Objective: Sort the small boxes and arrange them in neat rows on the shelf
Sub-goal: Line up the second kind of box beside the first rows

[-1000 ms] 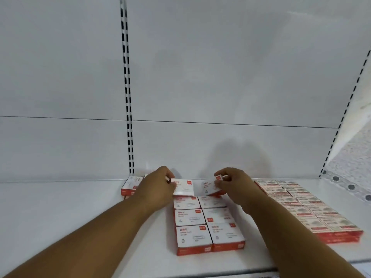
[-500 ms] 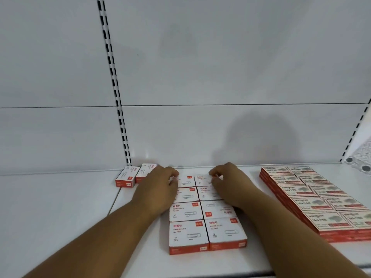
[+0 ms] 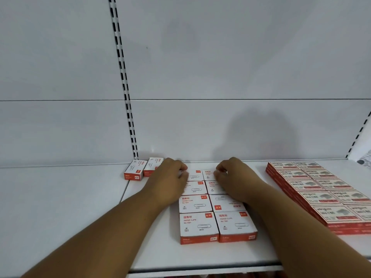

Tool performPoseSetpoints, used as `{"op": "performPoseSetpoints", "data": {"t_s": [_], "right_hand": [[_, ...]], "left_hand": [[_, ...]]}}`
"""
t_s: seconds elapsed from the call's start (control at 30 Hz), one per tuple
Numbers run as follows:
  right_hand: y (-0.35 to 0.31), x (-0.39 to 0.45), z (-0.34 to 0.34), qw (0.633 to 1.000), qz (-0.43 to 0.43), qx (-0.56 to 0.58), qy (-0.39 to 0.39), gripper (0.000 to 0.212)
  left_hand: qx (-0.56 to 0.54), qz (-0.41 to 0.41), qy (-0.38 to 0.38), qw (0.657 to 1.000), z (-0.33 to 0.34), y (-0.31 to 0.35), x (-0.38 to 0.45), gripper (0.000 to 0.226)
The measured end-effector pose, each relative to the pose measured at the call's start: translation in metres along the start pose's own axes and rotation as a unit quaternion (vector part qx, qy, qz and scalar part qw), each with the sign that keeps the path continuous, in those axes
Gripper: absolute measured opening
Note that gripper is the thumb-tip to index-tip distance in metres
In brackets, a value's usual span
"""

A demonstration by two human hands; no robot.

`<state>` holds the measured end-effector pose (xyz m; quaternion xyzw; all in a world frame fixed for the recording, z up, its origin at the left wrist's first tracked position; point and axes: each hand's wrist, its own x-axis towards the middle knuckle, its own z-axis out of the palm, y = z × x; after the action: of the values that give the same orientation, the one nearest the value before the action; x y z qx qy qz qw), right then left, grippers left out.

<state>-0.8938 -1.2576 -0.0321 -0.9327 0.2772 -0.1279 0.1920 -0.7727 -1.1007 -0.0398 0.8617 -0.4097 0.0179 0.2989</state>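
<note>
Small white-and-red paper clip boxes (image 3: 197, 225) lie flat in two columns of several rows on the white shelf (image 3: 60, 207). My left hand (image 3: 169, 180) has its fingers curled on the left edge of the rear left box (image 3: 195, 175). My right hand (image 3: 233, 178) is curled on the right edge of the rear right box (image 3: 208, 174). Both rear boxes lie flat in line with their columns, and my hands partly hide the second row. Two more of these boxes (image 3: 134, 171) stand loose at the back left, by the wall.
A tidy double-layer block of red-and-white boxes (image 3: 321, 195) fills the shelf's right side. A slotted upright (image 3: 124, 81) runs up the white back panel. Bare shelf surface lies to the left, and the front edge (image 3: 200, 268) runs close below the front boxes.
A second ago each hand held a box tilted above the rear of the columns. Both boxes now lie flat as the rear row, with my hands still on them.
</note>
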Motion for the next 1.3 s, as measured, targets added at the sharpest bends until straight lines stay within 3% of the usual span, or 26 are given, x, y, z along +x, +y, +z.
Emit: {"op": "performPoseSetpoints", "data": {"t_s": [0.2,0.3,0.43,0.6,0.77,0.97,1.07,1.2,1.3], "right_hand": [[-0.027,-0.003,-0.017,0.994,-0.014,-0.113,0.005,0.039],[-0.061,0.003,-0.012,0.991,-0.060,-0.117,-0.007,0.038],[-0.110,0.021,0.015,0.990,-0.109,-0.081,-0.038,0.035],[-0.146,0.045,0.040,0.985,-0.087,-0.103,-0.110,0.042],[-0.157,0.057,0.036,0.986,-0.057,-0.075,-0.136,0.041],[-0.152,0.064,0.039,0.994,-0.007,0.014,-0.108,0.042],[-0.151,0.058,0.038,0.994,0.010,0.043,-0.102,0.053],[-0.147,0.049,0.032,0.993,0.005,0.100,-0.057,0.031],[-0.134,0.040,0.014,0.964,0.037,0.263,0.020,0.022]], "left_hand": [[0.035,-0.020,0.130,0.991,-0.034,-0.022,-0.004,0.022],[0.115,-0.117,0.101,0.981,-0.057,-0.052,0.004,0.032],[0.185,-0.185,0.064,0.963,-0.056,-0.081,0.001,0.049],[0.167,-0.168,0.055,0.970,-0.047,-0.094,0.007,0.047],[-0.030,-0.104,0.085,0.990,-0.047,-0.093,0.010,0.026],[-0.265,-0.080,0.113,0.954,-0.048,-0.082,0.014,0.042],[-0.356,-0.111,0.136,0.918,-0.050,-0.081,0.019,0.053],[-0.499,-0.136,0.151,0.842,-0.056,-0.075,0.019,0.058],[-0.587,-0.145,0.141,0.784,-0.060,-0.073,0.017,0.041]]}}
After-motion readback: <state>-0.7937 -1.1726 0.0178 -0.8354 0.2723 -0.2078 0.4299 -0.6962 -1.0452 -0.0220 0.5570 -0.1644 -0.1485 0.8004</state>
